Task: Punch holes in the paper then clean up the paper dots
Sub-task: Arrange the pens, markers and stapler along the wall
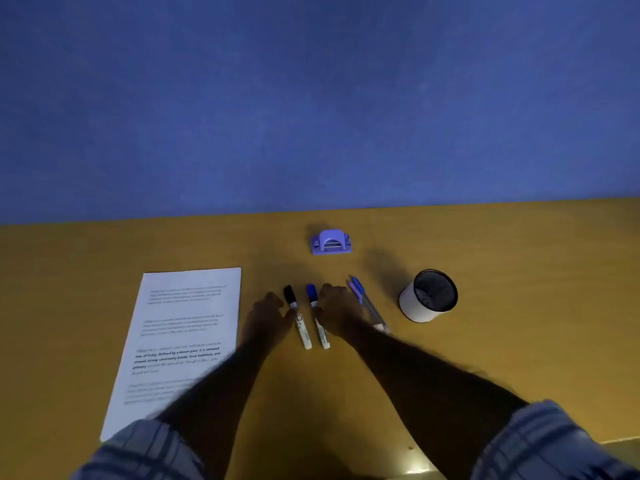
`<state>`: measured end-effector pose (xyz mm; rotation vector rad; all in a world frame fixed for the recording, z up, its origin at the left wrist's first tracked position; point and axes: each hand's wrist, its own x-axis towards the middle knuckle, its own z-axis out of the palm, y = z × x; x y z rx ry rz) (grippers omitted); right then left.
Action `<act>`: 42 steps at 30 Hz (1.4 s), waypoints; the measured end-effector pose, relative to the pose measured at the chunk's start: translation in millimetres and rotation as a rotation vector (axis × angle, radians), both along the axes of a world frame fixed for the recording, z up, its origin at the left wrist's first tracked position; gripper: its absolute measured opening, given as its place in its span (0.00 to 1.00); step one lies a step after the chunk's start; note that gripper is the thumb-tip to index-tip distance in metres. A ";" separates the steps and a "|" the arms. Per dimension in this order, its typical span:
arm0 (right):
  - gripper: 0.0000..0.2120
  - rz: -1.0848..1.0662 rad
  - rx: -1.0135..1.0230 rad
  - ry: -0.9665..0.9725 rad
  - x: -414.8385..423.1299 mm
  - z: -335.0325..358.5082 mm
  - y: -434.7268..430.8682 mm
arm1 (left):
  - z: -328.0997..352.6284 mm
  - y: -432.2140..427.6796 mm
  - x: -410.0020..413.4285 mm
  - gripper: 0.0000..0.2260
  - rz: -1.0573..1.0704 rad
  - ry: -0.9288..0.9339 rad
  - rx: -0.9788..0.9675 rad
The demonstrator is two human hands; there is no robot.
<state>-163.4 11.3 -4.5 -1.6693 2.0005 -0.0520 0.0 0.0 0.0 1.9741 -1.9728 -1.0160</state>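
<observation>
Two hands reach across a mustard-yellow counter [519, 341], flanking a pair of markers that lie side by side. The left hand [268, 318] sits against the black-capped marker [302, 330] and the right hand [337, 310] against the blue-capped marker [320, 330]. Both hands are blurred, so it cannot be told whether their fingers curl round the barrels or merely rest beside them.

At 12 o'clock from the hands, near the counter's far edge, stands the hole punch [330, 241]. It is small and lilac, with a domed handle on a flat base and its slotted front facing the person; nothing touches it. At 9 o'clock lies the sheet of paper [183, 334], white and printed with blocks of black text, some lines in bold, its near corner hidden by the left forearm. At 3 o'clock two pens [363, 299], one purple and one blue, lie just beside the right hand, and past them is a white cup [427, 296] with a dark inside. A blue wall [311, 98] rises behind the counter.
</observation>
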 end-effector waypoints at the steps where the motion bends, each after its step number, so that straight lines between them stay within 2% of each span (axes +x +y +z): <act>1: 0.11 -0.020 0.013 -0.006 2.5 -1.9 -2.3 | -2.1 -1.2 -2.5 0.19 0.018 0.028 0.025; 6: 0.13 -0.070 0.043 0.005 8.5 -6.8 -6.7 | -5.7 -6.5 -15.8 0.24 0.013 0.005 0.097; 14: 0.16 -0.141 0.055 -0.086 8.9 -11.7 -9.3 | -11.9 -12.8 -20.8 0.17 0.019 -0.044 0.072; 21: 0.11 -0.213 0.043 -0.145 3.8 -4.7 -14.5 | -17.0 -25.4 -18.6 0.10 0.046 0.058 0.095; 23: 0.10 -0.312 0.009 -0.261 0.8 0.2 -15.5 | -14.0 -32.0 -19.7 0.10 0.087 0.171 0.091; 26: 0.09 -0.458 -0.045 -0.481 -6.6 8.3 -17.0 | -3.4 -39.1 -26.9 0.07 0.218 0.544 0.203; 29: 0.10 -0.666 -0.067 -0.801 -15.8 18.0 -18.5 | 5.7 -41.5 -38.1 0.07 0.186 0.663 0.258; 31: 0.08 -0.756 -0.083 -0.958 -21.0 22.2 -19.1 | 8.4 -41.8 -46.5 0.08 0.148 0.675 0.243; 33: 0.07 -0.781 -0.114 -1.018 -28.4 24.2 -20.9 | 8.9 -43.3 -56.5 0.09 0.117 0.678 0.216; 38: 0.10 -0.730 -0.135 -1.000 -52.5 28.8 -27.5 | 9.5 -49.4 -83.7 0.08 -0.024 0.599 0.118; 42: 0.13 -0.688 -0.140 -1.072 -67.7 33.8 -33.8 | 13.6 -56.7 -103.3 0.07 -0.142 0.458 -0.052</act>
